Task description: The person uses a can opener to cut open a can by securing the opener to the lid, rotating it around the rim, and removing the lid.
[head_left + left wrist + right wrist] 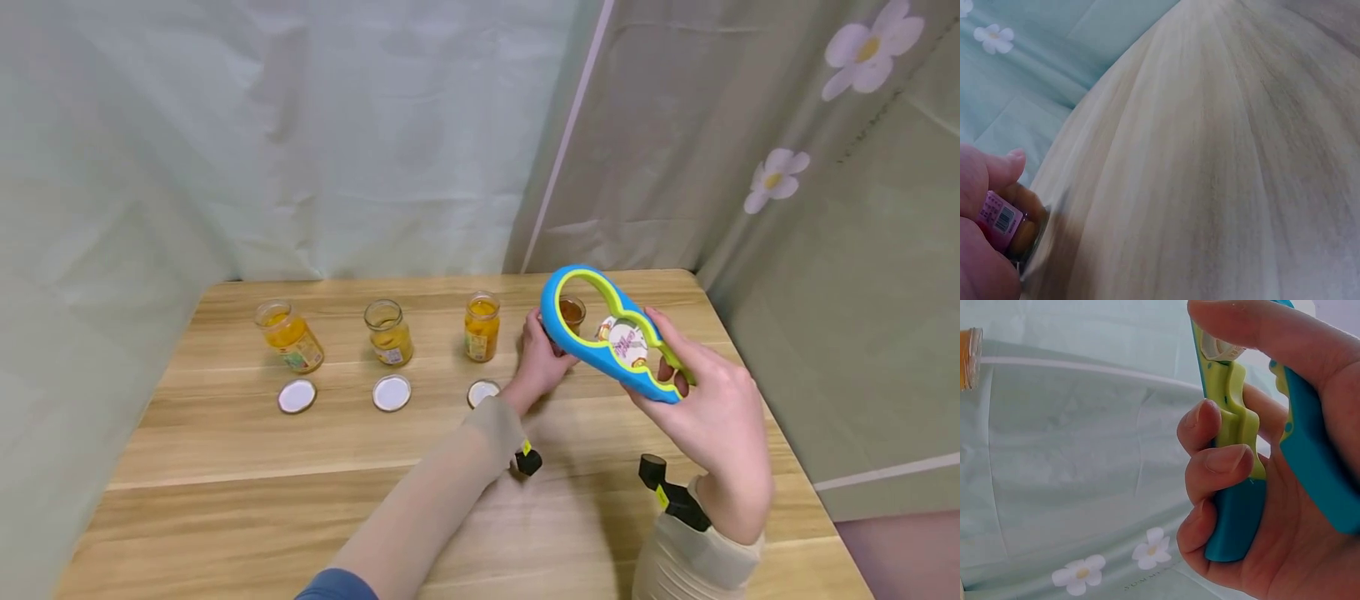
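My right hand holds a blue and green jar opener up over the right part of the table. A white lid with printed writing shows inside the opener's gap, near my fingers; its rim also appears between the opener's arms in the right wrist view. My left hand grips an uncapped glass jar, partly hidden behind the opener's blue loop. In the left wrist view, this jar's pink label and its orange-brown contents show between my fingers.
Three uncapped jars of yellow-orange contents stand in a row: left jar, middle jar, right jar. In front lie a left lid, a middle lid and a right lid. A curtain hangs behind the wooden table.
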Motion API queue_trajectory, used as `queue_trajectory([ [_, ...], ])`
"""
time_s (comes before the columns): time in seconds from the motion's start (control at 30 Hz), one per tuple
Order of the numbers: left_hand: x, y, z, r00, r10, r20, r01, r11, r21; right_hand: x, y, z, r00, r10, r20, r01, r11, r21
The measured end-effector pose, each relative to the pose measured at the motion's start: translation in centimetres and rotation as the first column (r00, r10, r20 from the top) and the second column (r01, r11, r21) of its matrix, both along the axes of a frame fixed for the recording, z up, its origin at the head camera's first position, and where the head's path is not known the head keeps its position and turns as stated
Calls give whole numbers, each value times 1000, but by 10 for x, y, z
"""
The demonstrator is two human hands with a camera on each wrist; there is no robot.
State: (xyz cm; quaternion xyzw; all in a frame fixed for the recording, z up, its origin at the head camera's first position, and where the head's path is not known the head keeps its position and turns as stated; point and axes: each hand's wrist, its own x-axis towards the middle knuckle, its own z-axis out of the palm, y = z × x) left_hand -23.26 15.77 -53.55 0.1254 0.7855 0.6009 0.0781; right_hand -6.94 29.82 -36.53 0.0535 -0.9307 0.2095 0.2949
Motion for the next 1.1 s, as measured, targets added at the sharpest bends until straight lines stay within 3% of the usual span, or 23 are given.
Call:
queue_trajectory([
  [0.17,2,-6,2,1000,-5,0,5,999,33,0,-1,-2,1000,19,2,-19,1000,0],
  [0.43,9,-15,9,996,-38,75,32,996,78,-2,-1,-3,1000,25,-7,-25,1000,16],
  [0.53,22,-23,14,992,-72,100,64,995,83,-3,-2,-2,999,32,-3,-32,999,15],
  [0.67,46,-42,24,985,-159,59,151,981,124,-3,-5,-1,998,44,33,-44,999,12],
  [0.83,71,-73,42,974,-228,2,219,937,271,-5,-10,-2,996,51,66,-53,998,25],
  [0.9,75,-85,48,969,-247,21,224,909,351,-6,-12,-2,996,54,73,-56,998,28],
  [0.97,77,-96,54,955,-289,70,229,866,444,-7,-14,-2,995,58,80,-60,998,27],
  [1.03,77,-104,60,922,-365,126,235,789,568,-8,-17,-3,994,65,91,-67,997,24],
  [1.1,76,-111,65,867,-473,160,236,670,704,-8,-20,-5,992,84,97,-87,996,26],
])
